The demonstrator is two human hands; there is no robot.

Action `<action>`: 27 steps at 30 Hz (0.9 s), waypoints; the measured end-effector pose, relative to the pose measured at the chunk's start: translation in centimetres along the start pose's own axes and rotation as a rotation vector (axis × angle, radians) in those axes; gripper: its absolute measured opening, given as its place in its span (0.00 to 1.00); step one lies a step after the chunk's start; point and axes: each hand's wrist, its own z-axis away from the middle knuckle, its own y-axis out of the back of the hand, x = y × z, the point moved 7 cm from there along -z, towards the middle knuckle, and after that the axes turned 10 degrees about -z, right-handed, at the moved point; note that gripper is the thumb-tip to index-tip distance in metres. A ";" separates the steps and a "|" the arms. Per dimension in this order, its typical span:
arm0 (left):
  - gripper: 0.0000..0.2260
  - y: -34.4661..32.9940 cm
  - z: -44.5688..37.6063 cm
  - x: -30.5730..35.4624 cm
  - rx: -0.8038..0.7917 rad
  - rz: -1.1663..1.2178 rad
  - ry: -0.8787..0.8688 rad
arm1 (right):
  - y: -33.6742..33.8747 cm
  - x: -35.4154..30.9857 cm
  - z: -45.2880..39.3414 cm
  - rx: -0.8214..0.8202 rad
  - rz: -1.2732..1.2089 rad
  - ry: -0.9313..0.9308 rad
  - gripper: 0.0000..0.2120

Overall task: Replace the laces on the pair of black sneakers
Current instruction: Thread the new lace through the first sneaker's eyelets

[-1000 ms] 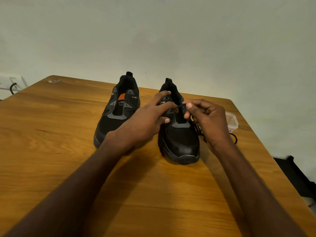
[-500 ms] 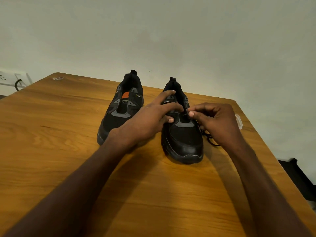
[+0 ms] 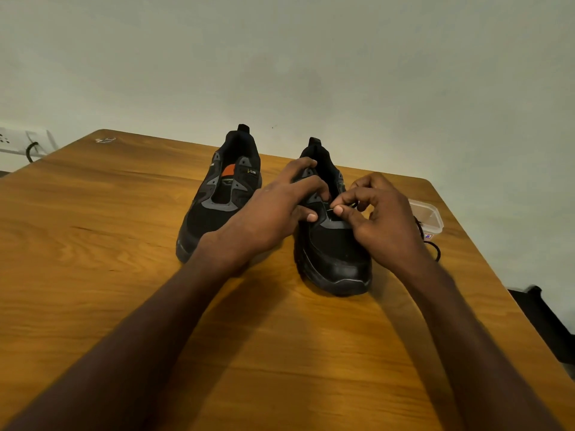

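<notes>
Two black sneakers stand side by side on the wooden table [image 3: 93, 275], toes toward me. The left sneaker [image 3: 217, 197] has no lace and an orange patch on its tongue. My left hand [image 3: 273, 209] grips the eyelet side of the right sneaker [image 3: 336, 253], fingers curled over its upper. My right hand [image 3: 379, 219] pinches the tip of a black lace [image 3: 435, 250] between thumb and forefinger at a lower eyelet. The rest of that lace trails behind my right wrist onto the table.
A small clear plastic container [image 3: 427, 217] sits at the table's right edge, just beyond my right hand. A wall socket with a plugged cable [image 3: 31, 147] is at far left. A dark object [image 3: 541, 318] stands on the floor to the right.
My right hand has moved in toward the sneaker's lower eyelets with the lace tip. My left hand stays on the right sneaker. The view has shifted a little.
</notes>
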 end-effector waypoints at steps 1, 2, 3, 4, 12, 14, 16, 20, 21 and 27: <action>0.17 0.0 0.0 0.0 0.000 0.003 0.002 | -0.1 0.2 0.0 -0.011 -0.009 -0.018 0.04; 0.17 0.0 0.0 0.0 0.001 0.005 0.003 | -0.3 0.3 0.0 -0.022 -0.029 -0.035 0.03; 0.17 0.0 0.0 0.0 0.004 0.005 0.004 | -0.4 0.4 0.0 -0.031 -0.053 -0.052 0.03; 0.17 0.1 0.0 0.0 0.006 0.004 0.006 | -0.5 0.4 0.0 -0.040 -0.076 -0.067 0.03; 0.16 -0.1 0.0 0.0 0.013 0.005 -0.004 | -1.1 0.7 0.2 -0.011 -0.170 -0.194 0.05; 0.16 0.0 0.0 -0.1 0.018 0.000 -0.005 | -1.5 0.9 0.4 0.007 -0.230 -0.242 0.07; 0.16 0.0 0.1 -0.1 0.022 -0.002 -0.010 | -1.6 1.0 0.4 -0.011 -0.271 -0.273 0.07; 0.15 -0.1 0.0 0.0 0.017 0.012 -0.008 | -1.3 0.9 0.4 -0.028 -0.212 -0.298 0.06; 0.15 -0.1 0.0 0.0 0.017 0.014 -0.005 | -1.2 1.0 0.5 -0.020 -0.184 -0.300 0.05; 0.14 -0.1 -0.1 0.1 0.035 0.020 -0.018 | -1.4 0.6 0.7 0.026 -0.079 -0.261 0.05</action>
